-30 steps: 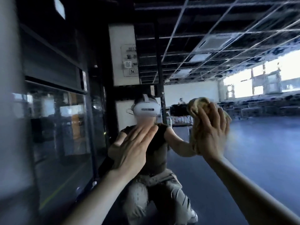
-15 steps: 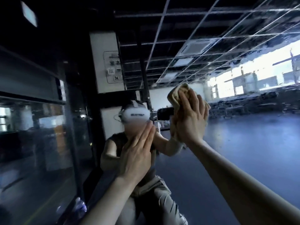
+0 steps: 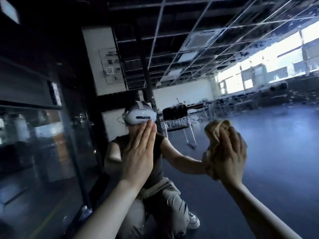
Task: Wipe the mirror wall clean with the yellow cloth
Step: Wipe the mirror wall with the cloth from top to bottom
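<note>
Against the large dark mirror wall [image 3: 276, 161], just below the white headset [image 3: 141, 116] reflected in the glass, the left hand [image 3: 138, 157] lies flat. Its fingers [image 3: 146, 135] are straight and closed side by side, point upward and hold nothing, and their tips reach the headset's lower edge. Right of the headset and lower down, the right hand [image 3: 229, 161] presses a crumpled yellow cloth [image 3: 215, 131] to the glass. The fingers [image 3: 232, 137] of this hand are bent over the bunched wad and grip it. Folds of fabric bulge out above the fingertips, and more hangs along the thumb side toward the wrist. The cloth touches the mirror where the reflected arm, reaching out from below the headset, meets it. The reflected person under the headset crouches low in a dark sleeveless top and pale trousers. Right of the headset, further back in the reflection, stands a metal-legged chair with a dark back [image 3: 174, 113]. Far to the right of the headset, bright windows [image 3: 259, 75] line the room above a dark blue floor [image 3: 259, 195]. Left of the headset runs a dark-framed glass partition [image 3: 43, 144].
</note>
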